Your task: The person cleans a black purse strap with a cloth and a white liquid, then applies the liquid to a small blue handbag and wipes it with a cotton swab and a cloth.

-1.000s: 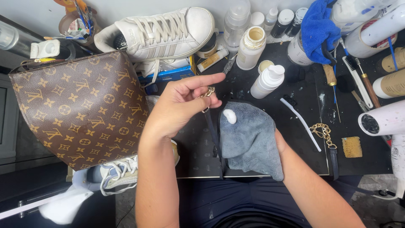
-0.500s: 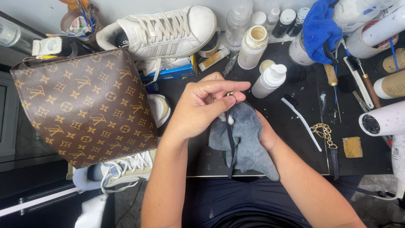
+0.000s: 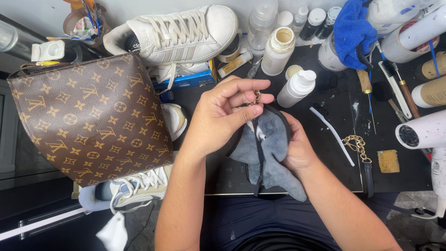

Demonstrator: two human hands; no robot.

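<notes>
The left hand point(image 3: 218, 116) pinches a gold ring point(image 3: 256, 96) on a dark strap point(image 3: 260, 153), while the right hand point(image 3: 297, 148) closes around a grey cloth point(image 3: 274, 144) under it, above the bench point(image 3: 339, 172). An open cream bottle point(image 3: 278, 50), a white pump bottle point(image 3: 296, 88) and a brown bag point(image 3: 88, 116) stand near.

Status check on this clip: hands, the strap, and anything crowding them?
Left hand pinches gold clasp of dark strap. Right hand cups grey cloth around strap. Brown patterned bag close at left, white pump bottle just beyond.
</notes>
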